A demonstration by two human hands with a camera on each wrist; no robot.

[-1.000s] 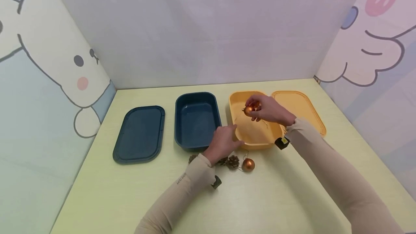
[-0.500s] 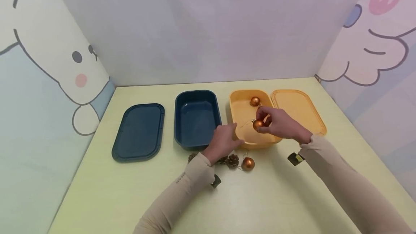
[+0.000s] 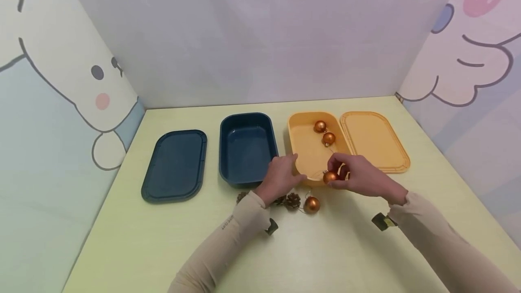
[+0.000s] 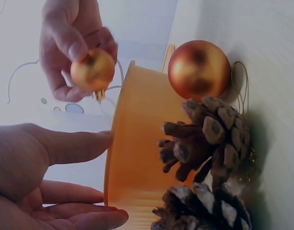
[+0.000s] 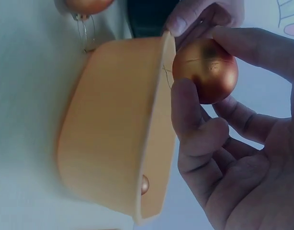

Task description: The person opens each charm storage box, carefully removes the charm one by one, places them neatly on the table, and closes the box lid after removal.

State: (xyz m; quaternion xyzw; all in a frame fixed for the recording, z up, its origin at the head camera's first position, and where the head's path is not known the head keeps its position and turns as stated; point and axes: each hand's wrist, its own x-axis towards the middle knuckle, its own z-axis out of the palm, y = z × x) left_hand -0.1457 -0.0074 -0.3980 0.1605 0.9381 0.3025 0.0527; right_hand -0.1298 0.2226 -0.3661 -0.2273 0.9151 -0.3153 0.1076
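My right hand (image 3: 364,175) pinches a shiny copper-coloured bauble (image 3: 330,177) between thumb and fingers, above the front rim of the yellow box (image 3: 311,159). In the right wrist view the bauble (image 4: 93,72) hangs free of the rim, its thin string near the edge. With mostly straight fingers, my left hand (image 3: 278,177) touches the box's rim at the near left corner; in the left wrist view its thumb (image 4: 82,145) meets the edge. Two more baubles (image 3: 324,132) lie inside the box. In front of it, another bauble (image 3: 311,205) sits beside pine cones (image 3: 292,201).
An open dark blue box (image 3: 247,148) stands left of the yellow one. Its dark blue lid (image 3: 175,166) lies farther left. The yellow lid (image 3: 376,141) lies flat to the right. My left forearm partly hides the pine cones.
My right hand has brought the bauble from over the box's middle toward me and slightly right, to the front rim, uncovering the two baubles inside. My left hand has stayed at the corner.
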